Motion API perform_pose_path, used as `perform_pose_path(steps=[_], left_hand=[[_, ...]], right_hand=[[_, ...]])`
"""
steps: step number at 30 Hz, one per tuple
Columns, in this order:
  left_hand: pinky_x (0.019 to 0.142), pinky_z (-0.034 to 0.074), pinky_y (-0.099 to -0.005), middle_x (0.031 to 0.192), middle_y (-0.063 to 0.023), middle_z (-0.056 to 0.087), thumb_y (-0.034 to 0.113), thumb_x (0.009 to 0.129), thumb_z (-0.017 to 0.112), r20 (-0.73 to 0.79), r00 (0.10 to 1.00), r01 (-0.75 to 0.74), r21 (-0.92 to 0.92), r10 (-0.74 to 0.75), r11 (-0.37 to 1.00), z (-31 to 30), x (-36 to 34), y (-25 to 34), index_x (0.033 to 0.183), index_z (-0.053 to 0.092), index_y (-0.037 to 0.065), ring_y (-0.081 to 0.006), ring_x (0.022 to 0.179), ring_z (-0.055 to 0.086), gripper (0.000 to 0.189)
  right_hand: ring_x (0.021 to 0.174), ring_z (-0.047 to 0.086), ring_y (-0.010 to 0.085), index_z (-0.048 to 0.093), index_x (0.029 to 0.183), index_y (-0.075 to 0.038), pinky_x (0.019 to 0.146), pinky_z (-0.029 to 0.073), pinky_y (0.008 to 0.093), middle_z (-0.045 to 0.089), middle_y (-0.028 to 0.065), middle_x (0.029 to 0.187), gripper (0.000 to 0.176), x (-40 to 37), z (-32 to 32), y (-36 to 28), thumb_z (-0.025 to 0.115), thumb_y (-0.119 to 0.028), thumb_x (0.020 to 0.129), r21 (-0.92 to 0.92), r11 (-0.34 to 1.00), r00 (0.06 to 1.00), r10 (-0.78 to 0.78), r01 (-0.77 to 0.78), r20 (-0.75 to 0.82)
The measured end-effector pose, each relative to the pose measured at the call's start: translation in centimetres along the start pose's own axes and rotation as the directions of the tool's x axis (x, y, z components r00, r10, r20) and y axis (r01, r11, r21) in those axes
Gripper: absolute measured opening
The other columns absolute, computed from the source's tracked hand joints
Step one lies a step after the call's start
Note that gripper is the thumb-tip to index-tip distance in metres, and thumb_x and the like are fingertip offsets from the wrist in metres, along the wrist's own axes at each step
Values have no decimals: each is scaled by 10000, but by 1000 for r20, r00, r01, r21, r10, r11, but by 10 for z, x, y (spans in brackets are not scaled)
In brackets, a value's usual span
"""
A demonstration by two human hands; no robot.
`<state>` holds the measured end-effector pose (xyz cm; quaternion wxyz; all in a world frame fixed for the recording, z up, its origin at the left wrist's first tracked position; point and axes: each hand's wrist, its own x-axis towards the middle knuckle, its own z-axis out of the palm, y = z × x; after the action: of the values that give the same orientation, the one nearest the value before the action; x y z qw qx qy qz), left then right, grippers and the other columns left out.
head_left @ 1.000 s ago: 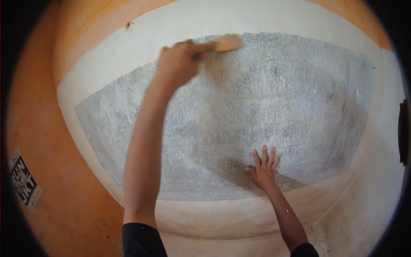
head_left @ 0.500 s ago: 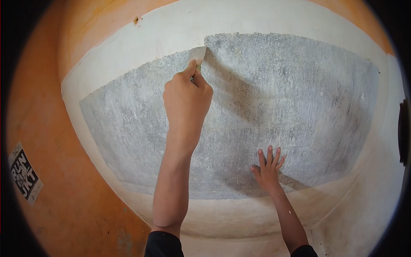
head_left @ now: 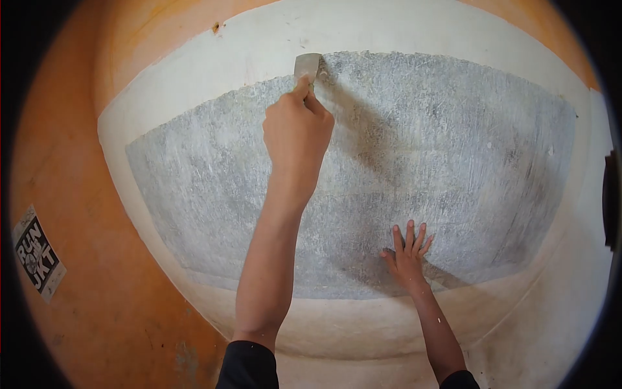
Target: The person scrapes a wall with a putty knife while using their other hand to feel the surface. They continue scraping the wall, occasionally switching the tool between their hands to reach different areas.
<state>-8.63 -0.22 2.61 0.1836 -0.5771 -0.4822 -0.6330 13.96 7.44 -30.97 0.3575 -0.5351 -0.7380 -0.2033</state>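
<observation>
My left hand (head_left: pixel 299 126) is closed round a scraper (head_left: pixel 308 65), whose broad metal blade points up. The blade lies against the wall at the top edge of a rough grey patch (head_left: pixel 440 149), where it meets the smooth white band (head_left: pixel 253 39). My fist hides the scraper's handle. Lower down on the right, my right hand (head_left: pixel 407 260) rests flat on the grey patch with its fingers spread, holding nothing.
Orange wall (head_left: pixel 97 259) borders the white band on the left and above. A black-and-white sticker (head_left: pixel 37 254) with lettering is on the orange part. At the right edge is a dark object (head_left: pixel 610 201). A small hole (head_left: pixel 216 27) marks the upper wall.
My left hand has moved the scraper up and slightly right; its blade now overlaps the white band at the step in the patch's edge. My right hand stays in place.
</observation>
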Motion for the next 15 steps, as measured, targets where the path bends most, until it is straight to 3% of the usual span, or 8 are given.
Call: perform_pose_path(steps=[5, 7, 9, 11, 15], left_hand=[[587, 509, -377, 771, -242, 707, 132, 934, 588, 44, 999, 1, -32, 1, 999, -3, -10, 0, 1178, 731, 45, -295, 592, 688, 296], [606, 543, -421, 721, -213, 693, 111, 937, 550, 46, 999, 29, -19, -28, 999, -4, -3, 6, 1157, 738, 43, -350, 633, 696, 298], [607, 530, -404, 745, -225, 699, 131, 935, 567, 46, 999, 15, 1, -15, 1000, -7, -5, -1, 1163, 737, 49, -331, 618, 691, 296], [607, 517, -387, 769, -238, 706, 151, 932, 585, 42, 999, -19, 10, 19, 1000, -5, -1, 0, 1169, 736, 55, -312, 603, 686, 297], [603, 512, -395, 722, -224, 690, 151, 932, 588, 23, 1000, -20, 14, 20, 1000, -5, 2, -1, 1164, 739, 65, -314, 597, 677, 290]], right_hand=[[1489, -112, 512, 212, 1607, -182, 1096, -109, 741, -27, 191, 1670, 722, 2, 3, 2, 465, -518, 1020, -20, 1000, 998, -24, 23, -56], [1490, -112, 511, 213, 1607, -183, 1097, -108, 742, -27, 189, 1670, 722, 3, -2, 2, 463, -522, 1020, -4, 1000, 1000, -7, 7, -24], [1491, -113, 509, 214, 1607, -185, 1097, -106, 743, -26, 188, 1671, 723, 0, -2, 1, 460, -526, 1019, 13, 1000, 1000, 6, -6, 12], [1493, -102, 509, 218, 1606, -184, 1098, -101, 743, -26, 186, 1672, 719, 2, 4, 3, 460, -524, 1020, -17, 999, 997, -30, 29, -77], [1494, -91, 511, 206, 1609, -191, 1097, -95, 745, -22, 183, 1672, 720, 1, 3, -1, 464, -518, 1021, -13, 1000, 997, -22, 21, -77]])
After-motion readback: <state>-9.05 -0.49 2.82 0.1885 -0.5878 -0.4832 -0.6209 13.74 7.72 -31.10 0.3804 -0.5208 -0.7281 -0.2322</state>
